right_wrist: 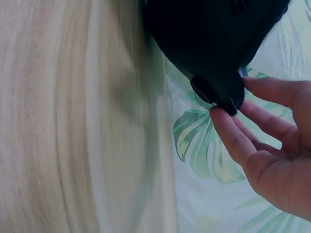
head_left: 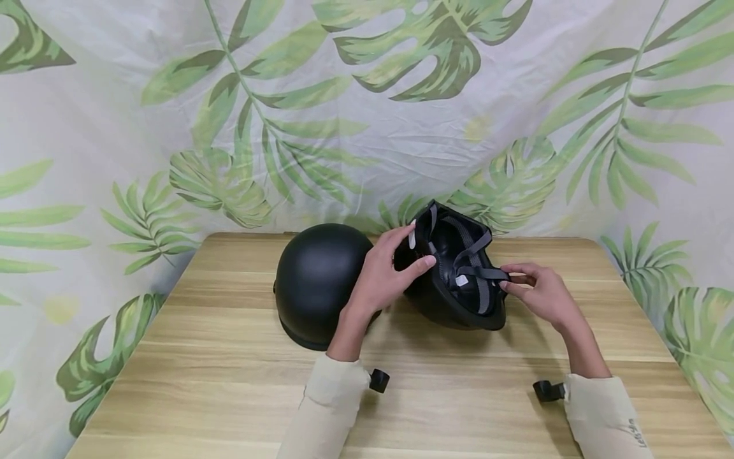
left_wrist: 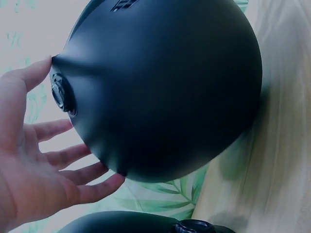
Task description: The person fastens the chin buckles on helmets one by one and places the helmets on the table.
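Note:
A black helmet (head_left: 436,303) is tilted on the table with its opening towards me, showing grey straps (head_left: 484,273) and a small white tag (head_left: 461,280) inside. My left hand (head_left: 381,274) holds its left rim, thumb at the edge and fingers spread along the shell (left_wrist: 165,92). On the opposite side, my right hand (head_left: 541,296) pinches the rim beside a strap end. The right wrist view shows thumb and fingertips on either side of that edge flap (right_wrist: 228,92). A second black helmet (head_left: 321,280) sits dome up, left of the first, partly behind my left forearm.
Both helmets stand on a wooden table (head_left: 218,382), towards its back edge. Behind and around it hangs a white cloth (head_left: 401,140) printed with green leaves. A small black device (head_left: 378,380) sticks out from my left cuff, another (head_left: 548,391) from the right one.

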Demonstrator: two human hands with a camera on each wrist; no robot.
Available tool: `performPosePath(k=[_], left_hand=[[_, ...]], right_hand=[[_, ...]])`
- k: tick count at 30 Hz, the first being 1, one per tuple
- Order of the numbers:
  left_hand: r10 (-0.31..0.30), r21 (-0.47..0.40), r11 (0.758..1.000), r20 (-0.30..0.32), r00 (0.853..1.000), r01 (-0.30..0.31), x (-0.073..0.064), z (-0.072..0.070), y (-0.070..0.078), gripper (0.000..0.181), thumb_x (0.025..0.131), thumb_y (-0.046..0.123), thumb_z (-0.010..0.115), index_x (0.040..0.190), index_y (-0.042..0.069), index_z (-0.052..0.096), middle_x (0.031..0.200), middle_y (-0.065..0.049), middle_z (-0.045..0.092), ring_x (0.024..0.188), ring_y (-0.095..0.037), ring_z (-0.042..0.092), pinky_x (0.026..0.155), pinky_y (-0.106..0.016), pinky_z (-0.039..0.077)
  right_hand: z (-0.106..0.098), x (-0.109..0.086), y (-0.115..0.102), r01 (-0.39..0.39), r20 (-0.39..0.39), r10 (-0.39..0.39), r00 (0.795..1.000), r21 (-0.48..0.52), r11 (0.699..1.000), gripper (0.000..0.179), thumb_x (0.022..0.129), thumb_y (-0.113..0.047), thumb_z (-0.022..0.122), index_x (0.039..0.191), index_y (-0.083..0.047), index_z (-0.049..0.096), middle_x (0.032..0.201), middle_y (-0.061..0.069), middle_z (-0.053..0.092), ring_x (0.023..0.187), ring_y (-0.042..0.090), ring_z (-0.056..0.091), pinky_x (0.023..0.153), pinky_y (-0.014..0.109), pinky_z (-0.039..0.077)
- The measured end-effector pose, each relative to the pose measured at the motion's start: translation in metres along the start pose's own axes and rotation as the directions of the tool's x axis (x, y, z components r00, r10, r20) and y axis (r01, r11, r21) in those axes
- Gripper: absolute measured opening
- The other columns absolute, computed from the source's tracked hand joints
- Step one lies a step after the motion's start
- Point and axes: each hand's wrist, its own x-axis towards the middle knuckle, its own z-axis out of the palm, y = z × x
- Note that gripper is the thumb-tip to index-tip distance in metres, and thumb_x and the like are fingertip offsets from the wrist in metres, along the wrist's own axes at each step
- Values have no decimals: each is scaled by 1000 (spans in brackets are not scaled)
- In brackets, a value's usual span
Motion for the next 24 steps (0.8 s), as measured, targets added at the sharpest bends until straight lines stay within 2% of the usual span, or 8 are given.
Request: performPosePath(k=[4,8,13,19,24], left_hand=[[29,22,999,-18,999,-28,0,0,4,72,97,47,76,160,23,51,163,-7,45,152,-29,41,120,-55,38],[63,30,998,3,998,-63,1,0,5,68,98,43,75,158,20,53,162,-11,45,150,-30,43,119,-55,39],[80,41,996,65,995,-82,2,-1,3,72,97,42,74,161,23,48,165,-11,40,151,-30,41,120,-56,39],[97,54,993,137,986,-105,2,-2,1,79,97,42,74,166,27,38,170,-11,31,155,-31,34,121,-59,35],[104,57,992,115,988,-112,2,0,4,78,95,42,79,163,27,44,168,-7,35,154,-29,37,121,-56,37]], right_hand=[[1,1,2,-5,51,4,999,11,1000,41,99,-11,75,135,7,67,128,29,70,116,34,71,77,18,55],[3,3,4,1,20,-1,1000,-9,1000,41,98,-9,76,134,8,66,129,30,70,119,44,69,76,17,56],[6,4,5,26,-20,-27,999,-17,1000,37,96,-2,77,129,9,68,125,30,70,114,46,71,79,15,57],[4,4,7,24,-20,-26,999,-113,993,29,96,-9,79,123,1,74,120,21,76,117,44,70,77,18,54],[4,4,8,26,6,-26,1000,-108,994,30,96,-9,78,124,1,74,121,20,76,118,44,69,78,19,54]])
